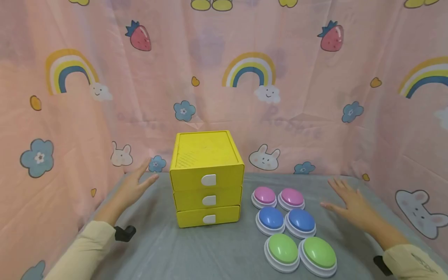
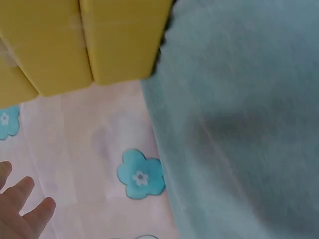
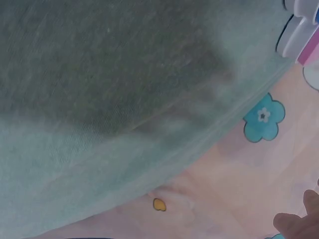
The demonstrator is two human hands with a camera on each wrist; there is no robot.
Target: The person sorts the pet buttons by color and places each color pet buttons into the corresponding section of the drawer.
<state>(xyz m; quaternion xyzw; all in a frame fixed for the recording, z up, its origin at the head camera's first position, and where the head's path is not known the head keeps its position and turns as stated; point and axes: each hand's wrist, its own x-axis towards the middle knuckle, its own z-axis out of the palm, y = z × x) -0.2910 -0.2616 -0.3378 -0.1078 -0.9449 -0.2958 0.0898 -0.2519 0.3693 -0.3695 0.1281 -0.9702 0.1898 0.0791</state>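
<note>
A yellow box with three stacked drawers (image 1: 206, 198) and white tabs stands mid-table in the head view. To its left my left hand (image 1: 132, 189) hovers with fingers extended, touching nothing; its fingertips (image 2: 42, 211) show at the left wrist view's lower left. Right of the box sit round push buttons on white bases, in pairs: pink (image 1: 264, 195), blue (image 1: 271, 217) and green (image 1: 283, 249). My right hand (image 1: 353, 206) is held to the right of the buttons, fingers spread, apart from them. Part of it (image 3: 296, 221) appears in the right wrist view's lower right corner.
A grey cloth (image 1: 147, 249) covers the table. Pink curtains (image 1: 217, 109) printed with rainbows, strawberries and rabbits enclose the back and both sides. Dark wrist pieces (image 1: 125, 233) show by each cream sleeve (image 1: 84, 249).
</note>
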